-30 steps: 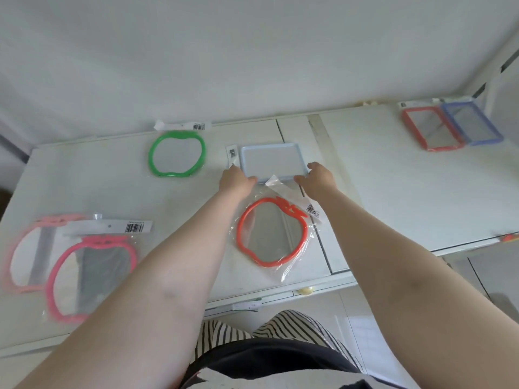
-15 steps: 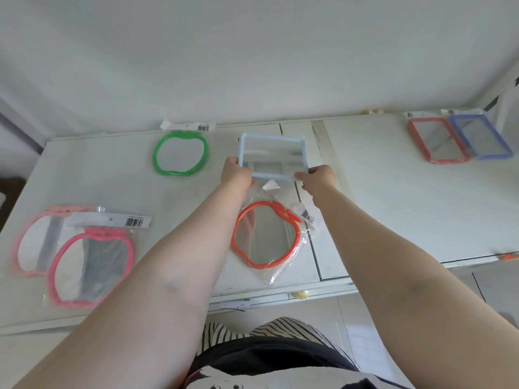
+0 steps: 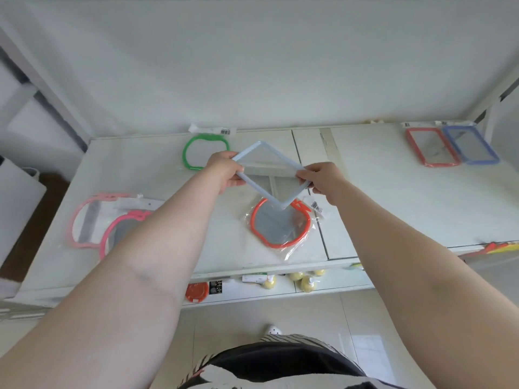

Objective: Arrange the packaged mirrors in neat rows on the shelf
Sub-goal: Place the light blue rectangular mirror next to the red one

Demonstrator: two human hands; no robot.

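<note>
Both hands hold a light-blue rectangular framed mirror [image 3: 269, 175] in the air above the white shelf [image 3: 393, 197], turned diamond-wise. My left hand [image 3: 224, 171] grips its left corner and my right hand [image 3: 323, 178] grips its right corner. Below it lies an orange apple-shaped mirror [image 3: 280, 224] in a clear bag. A green apple-shaped mirror [image 3: 203, 151] lies at the back. Two pink apple-shaped mirrors [image 3: 112, 220] overlap at the left. A red rectangular mirror [image 3: 429, 147] and a blue one [image 3: 471, 146] sit side by side at the far right.
A white wall [image 3: 252, 66] rises behind the shelf. On a lower shelf [image 3: 337, 284] are several small yellow items [image 3: 303, 280] and an orange round item [image 3: 196, 292]. Coloured items [image 3: 500, 247] poke out at the right edge. A tiled floor lies below.
The light-blue mirror went from lying flat on the shelf to being lifted and rotated diamond-wise in both hands. The camera view has pulled back and now shows the lower shelf.
</note>
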